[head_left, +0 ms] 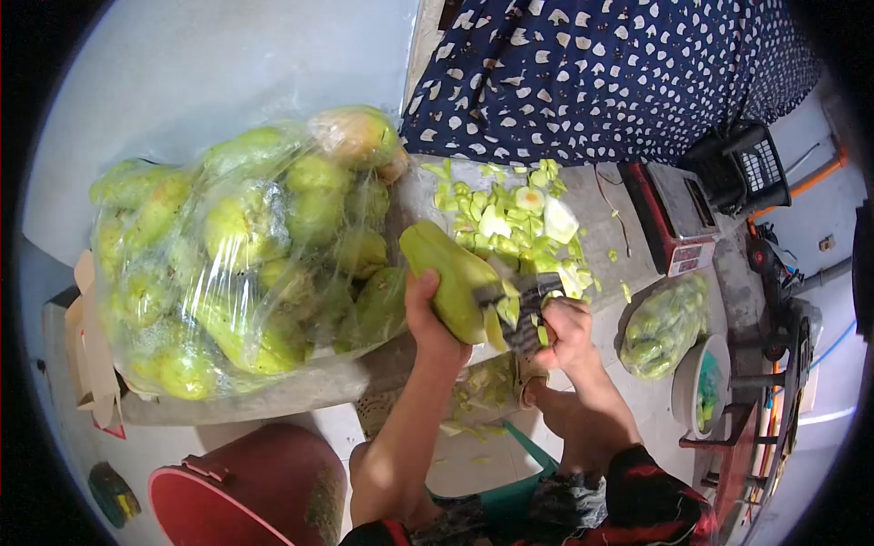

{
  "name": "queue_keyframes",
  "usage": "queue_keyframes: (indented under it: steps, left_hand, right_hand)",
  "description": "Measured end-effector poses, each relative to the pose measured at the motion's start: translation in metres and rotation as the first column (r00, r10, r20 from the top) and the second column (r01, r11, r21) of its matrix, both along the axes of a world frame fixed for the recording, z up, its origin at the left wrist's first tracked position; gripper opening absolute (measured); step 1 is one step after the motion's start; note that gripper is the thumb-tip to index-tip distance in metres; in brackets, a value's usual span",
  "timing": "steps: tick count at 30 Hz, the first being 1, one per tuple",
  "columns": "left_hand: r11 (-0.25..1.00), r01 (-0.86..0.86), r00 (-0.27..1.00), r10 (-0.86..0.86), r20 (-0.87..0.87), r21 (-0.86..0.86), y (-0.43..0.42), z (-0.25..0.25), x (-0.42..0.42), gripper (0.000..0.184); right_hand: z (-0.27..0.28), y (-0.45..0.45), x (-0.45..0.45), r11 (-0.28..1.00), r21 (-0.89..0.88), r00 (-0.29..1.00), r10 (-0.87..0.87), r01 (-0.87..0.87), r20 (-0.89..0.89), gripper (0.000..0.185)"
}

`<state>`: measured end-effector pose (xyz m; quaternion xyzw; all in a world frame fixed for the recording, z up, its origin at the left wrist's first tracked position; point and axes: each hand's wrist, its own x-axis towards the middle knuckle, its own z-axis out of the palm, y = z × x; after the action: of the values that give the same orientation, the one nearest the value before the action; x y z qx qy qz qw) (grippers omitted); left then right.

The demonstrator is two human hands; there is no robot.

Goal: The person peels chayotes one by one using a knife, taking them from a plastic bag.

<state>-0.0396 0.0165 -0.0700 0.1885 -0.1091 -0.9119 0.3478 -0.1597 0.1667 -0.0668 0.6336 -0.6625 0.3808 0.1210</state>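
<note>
A long green papaya [443, 278] is tilted in front of me, with my left hand [431, 314] wrapped around its near side, the thumb lying along the skin. My right hand [566, 335] is a closed fist around a knife, whose dark, wide blade [521, 337] is against the papaya's lower right end. Slivers of peel cling to the blade, and motion blurs its edge. Just beyond lies a heap of green and pale cut pieces [496, 223] on the concrete ledge [419, 196]. To the left, a clear plastic bag [246, 264] full of papayas rests on the ledge.
A red scale [669, 218] and a black basket [742, 168] stand at the right. Below are a bagged green heap [665, 328] and a pale basin [687, 387]. A red bucket [264, 482] stands at lower left. Dark blue patterned cloth [583, 82] hangs behind the ledge.
</note>
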Motion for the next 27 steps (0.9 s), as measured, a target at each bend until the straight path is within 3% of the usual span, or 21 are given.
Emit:
queue_keyframes:
  steps: [3, 7, 10, 13, 16, 20, 22, 24, 26, 27]
  left_hand:
    - [0.993, 0.121, 0.990, -0.120, -0.072, 0.009, -0.001, -0.004, 0.005, 0.053]
    - [0.990, 0.139, 0.983, -0.139, -0.116, -0.005, -0.001, -0.007, -0.001, 0.054]
    - [0.989, 0.148, 0.983, -0.148, -0.109, -0.010, -0.002, -0.007, 0.000, 0.056]
    - [0.985, 0.164, 0.984, -0.167, -0.065, -0.061, -0.003, -0.010, 0.004, 0.058]
    - [0.990, 0.116, 0.991, -0.121, -0.049, -0.084, -0.008, 0.002, 0.004, 0.060]
    - [0.938, 0.205, 0.977, -0.211, 0.008, -0.280, -0.010, 0.012, 0.008, 0.061]
    - [0.945, 0.199, 0.979, -0.204, 0.005, -0.258, -0.007, 0.016, 0.008, 0.061]
    - [0.952, 0.207, 0.973, -0.224, -0.054, -0.225, -0.010, 0.015, 0.009, 0.061]
    - [0.959, 0.205, 0.967, -0.229, -0.114, -0.193, -0.017, 0.008, 0.008, 0.060]
    - [0.935, 0.237, 0.956, -0.272, -0.108, -0.264, -0.018, 0.003, 0.009, 0.061]
  right_hand:
    - [0.020, 0.002, 0.010, 0.991, 0.023, 0.991, 0.134, -0.134, 0.012, 0.073]
    - [0.032, -0.001, 0.021, 0.974, 0.001, 0.973, 0.229, -0.229, 0.007, 0.073]
    - [0.028, 0.000, 0.020, 0.977, -0.014, 0.977, 0.213, -0.212, 0.011, 0.074]
    - [0.007, 0.002, 0.001, 0.998, 0.040, 0.996, 0.053, -0.056, 0.067, 0.073]
    - [0.014, 0.007, 0.008, 0.997, 0.045, 0.994, 0.064, -0.068, 0.084, 0.073]
    - [0.033, 0.006, 0.016, 0.970, 0.007, 0.968, 0.241, -0.242, 0.067, 0.075]
    - [0.018, 0.009, 0.007, 0.987, 0.027, 0.986, 0.159, -0.160, 0.041, 0.075]
    - [0.005, 0.011, -0.002, 0.995, 0.089, 0.992, 0.029, -0.040, 0.124, 0.074]
    - [0.004, 0.011, -0.004, 0.995, 0.090, 0.993, 0.033, -0.043, 0.109, 0.074]
    - [0.010, 0.010, 0.002, 0.995, 0.066, 0.993, 0.063, -0.070, 0.095, 0.074]
